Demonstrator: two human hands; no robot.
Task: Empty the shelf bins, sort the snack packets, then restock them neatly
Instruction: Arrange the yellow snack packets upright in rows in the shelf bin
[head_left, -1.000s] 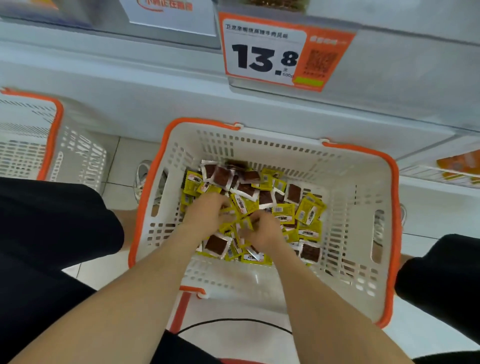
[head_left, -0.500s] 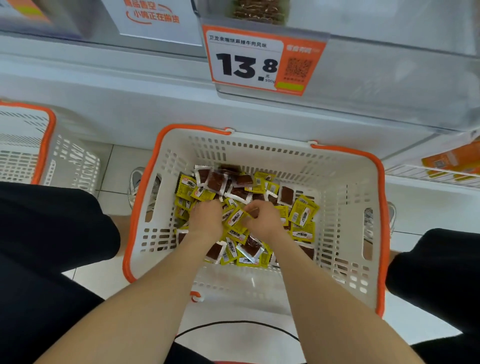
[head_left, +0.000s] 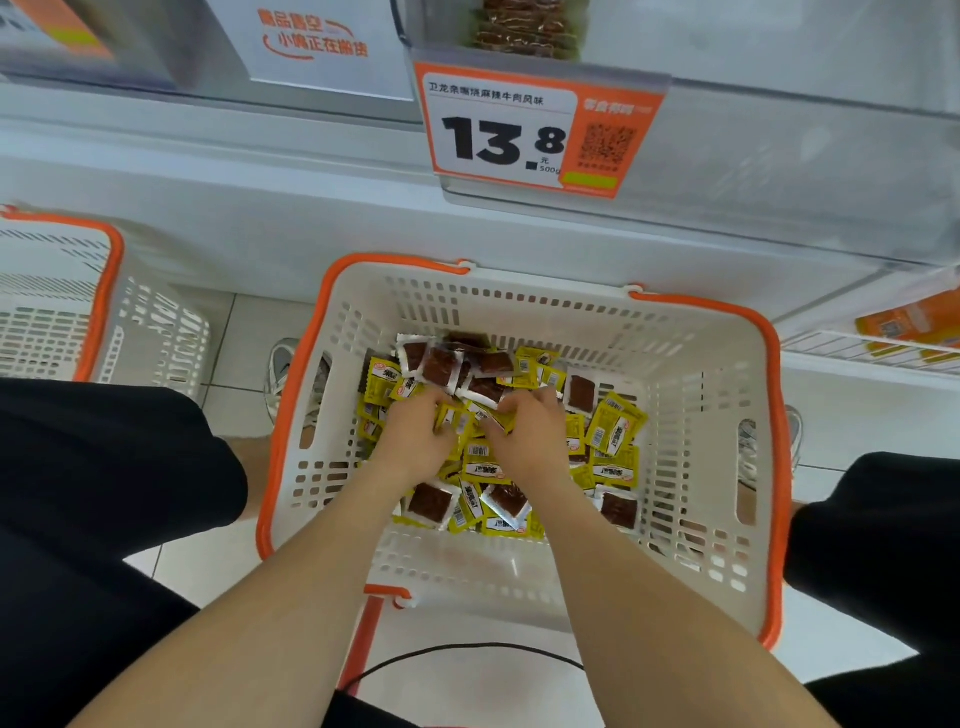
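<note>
Head: hands (head_left: 415, 441) (head_left: 530, 441) amid packets (head_left: 615, 426); mid-basket (head_left: 691, 353)

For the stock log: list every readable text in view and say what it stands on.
"13.8" and "500g": the price tag.
"卫龙亲嘴烧麻辣牛肉风味": top line of the same tag.
"商品售空 小鸣正在搬货": the white sign, somewhat blurred.
Print on the snack packets: too small to read.

Basket (head_left: 597, 332): matt white perforated plastic, smooth orange rim. Snack packets (head_left: 615, 431): glossy crinkled film. Floor tiles (head_left: 260, 332): smooth, glossy. Shorts (head_left: 104, 493): matt black cloth. Price tag (head_left: 498, 135): paper-like, matt.
</note>
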